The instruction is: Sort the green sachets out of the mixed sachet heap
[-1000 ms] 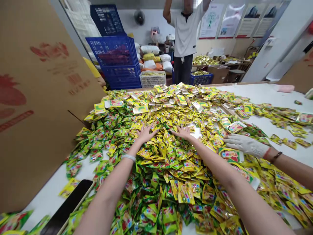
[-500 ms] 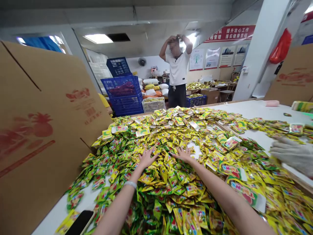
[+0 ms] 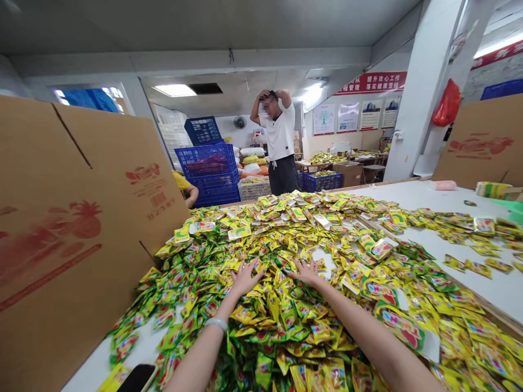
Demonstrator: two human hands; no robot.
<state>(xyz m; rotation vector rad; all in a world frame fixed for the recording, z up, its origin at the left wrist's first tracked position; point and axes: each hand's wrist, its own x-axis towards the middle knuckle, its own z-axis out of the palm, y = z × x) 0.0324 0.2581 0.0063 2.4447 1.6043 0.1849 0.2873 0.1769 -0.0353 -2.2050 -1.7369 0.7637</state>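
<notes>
A wide heap of small yellow and green candy packets [image 3: 281,321] covers the white table in front of me. My left hand [image 3: 246,279] lies palm down on the heap, fingers spread, with a pale bangle [image 3: 216,323] at the wrist. Just to its right, my right hand [image 3: 306,272] rests on the packets too, its fingers apart. Neither hand grips a packet. Larger flat packs [image 3: 402,326] with white backs lie by my right forearm, and more are scattered over the far side of the heap.
A large cardboard box [image 3: 81,228] stands at the left, with a phone [image 3: 139,378] at the near edge. Another carton [image 3: 482,141] is at the right. Across the table a person [image 3: 280,141] stands with raised arms, beside blue crates [image 3: 208,169]. A wooden strip [image 3: 490,313] edges the heap.
My view has tilted up slightly. The gloved hand at the right has left the view. At the left, a person's arm shows more behind the box. My hands stay on the heap.
</notes>
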